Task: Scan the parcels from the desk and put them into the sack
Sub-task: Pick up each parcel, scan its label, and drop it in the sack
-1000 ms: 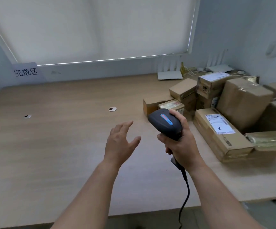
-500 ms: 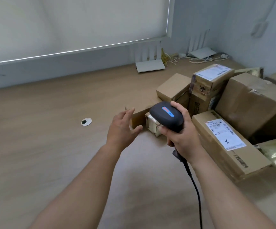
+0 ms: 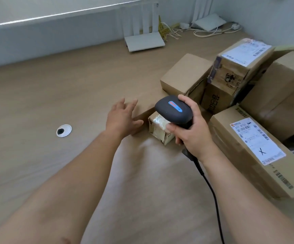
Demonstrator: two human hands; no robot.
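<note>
My right hand [image 3: 192, 131] grips a black corded barcode scanner [image 3: 173, 110], held over a small taped parcel [image 3: 158, 128] on the wooden desk [image 3: 72, 95]. My left hand [image 3: 123, 118] is open with fingers spread, reaching toward a plain brown box [image 3: 148, 110] just left of and behind the small parcel; whether it touches the box I cannot tell. A long box with a white label marked X [image 3: 251, 150] lies to the right. More cardboard parcels [image 3: 239, 67] are stacked behind it. No sack is in view.
A white router [image 3: 144, 41] and loose cables [image 3: 211, 30] sit at the back against the wall. A round cable hole [image 3: 64, 130] is in the desk at left. The scanner cord [image 3: 213, 199] hangs toward the near edge.
The view has shifted right and closer to the parcels. Both hands moved forward; my left hand now reaches the plain brown box, and the scanner is above the small taped parcel.
</note>
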